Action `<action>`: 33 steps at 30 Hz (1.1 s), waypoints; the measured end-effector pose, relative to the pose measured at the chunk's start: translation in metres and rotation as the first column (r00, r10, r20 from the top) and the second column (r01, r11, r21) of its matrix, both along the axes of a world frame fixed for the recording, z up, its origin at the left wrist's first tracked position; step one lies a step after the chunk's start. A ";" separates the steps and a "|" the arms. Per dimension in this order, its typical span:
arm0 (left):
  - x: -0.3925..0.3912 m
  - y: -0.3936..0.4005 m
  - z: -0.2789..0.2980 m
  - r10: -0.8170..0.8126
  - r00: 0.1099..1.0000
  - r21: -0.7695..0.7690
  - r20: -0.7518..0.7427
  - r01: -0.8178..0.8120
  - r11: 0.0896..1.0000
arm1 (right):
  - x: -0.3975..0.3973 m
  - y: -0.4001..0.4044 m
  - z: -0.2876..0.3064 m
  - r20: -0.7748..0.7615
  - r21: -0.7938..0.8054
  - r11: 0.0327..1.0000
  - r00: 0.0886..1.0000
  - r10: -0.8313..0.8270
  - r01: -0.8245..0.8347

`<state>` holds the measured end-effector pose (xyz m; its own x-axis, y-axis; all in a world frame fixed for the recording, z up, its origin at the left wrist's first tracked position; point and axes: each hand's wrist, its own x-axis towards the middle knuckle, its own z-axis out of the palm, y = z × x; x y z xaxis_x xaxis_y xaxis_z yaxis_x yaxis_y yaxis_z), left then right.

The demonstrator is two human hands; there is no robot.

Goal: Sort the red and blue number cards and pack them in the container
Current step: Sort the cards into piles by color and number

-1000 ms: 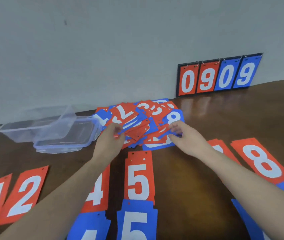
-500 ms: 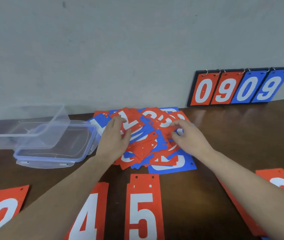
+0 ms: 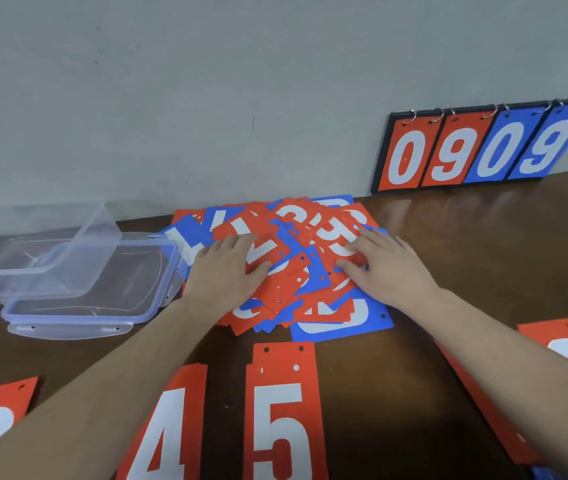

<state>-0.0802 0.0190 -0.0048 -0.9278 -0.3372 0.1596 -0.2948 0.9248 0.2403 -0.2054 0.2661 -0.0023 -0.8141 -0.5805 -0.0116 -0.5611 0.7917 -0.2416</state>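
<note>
Both hands now lie flat on the mixed pile of red and blue number cards (image 3: 296,268), which sits at the middle of the brown surface (image 3: 466,244), toward twelve o'clock from the person. A second ago the right hand (image 3: 384,268) pinched a card at the pile's three o'clock edge; now its grip is wide, fingers straight and spread, pressing down on a red card near the top of the heap. The left hand (image 3: 227,271), which earlier had its fingers curled into the pile's nine o'clock side, likewise presses with flat, extended fingers, holding nothing. The whole scene sits lower and larger in view than before, so the camera has come closer and tipped up.

The clear container (image 3: 33,251) and its lid (image 3: 81,292) lie at nine o'clock of the pile, the lid just beside the cards' edge and the container resting partly on the lid. Sorted cards lie toward six o'clock: a red 4 (image 3: 168,427) and a red 5 (image 3: 282,414), side by side. The 1 and the blue cards seen a second ago are out of frame. A scoreboard (image 3: 483,147) reading 0909 leans on the wall (image 3: 206,81) at two o'clock.
</note>
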 end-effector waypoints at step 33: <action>0.041 0.038 0.036 -0.049 0.993 0.200 -0.108 0.070 0.977 | 0.058 0.043 0.042 0.260 -0.070 0.973 0.945 -0.197 0.222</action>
<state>-0.0387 0.0565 0.0310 -0.9297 -0.3169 0.1879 -0.2051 0.8689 0.4504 -0.1471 0.3091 0.0400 -0.8955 -0.4060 -0.1824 -0.2971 0.8504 -0.4342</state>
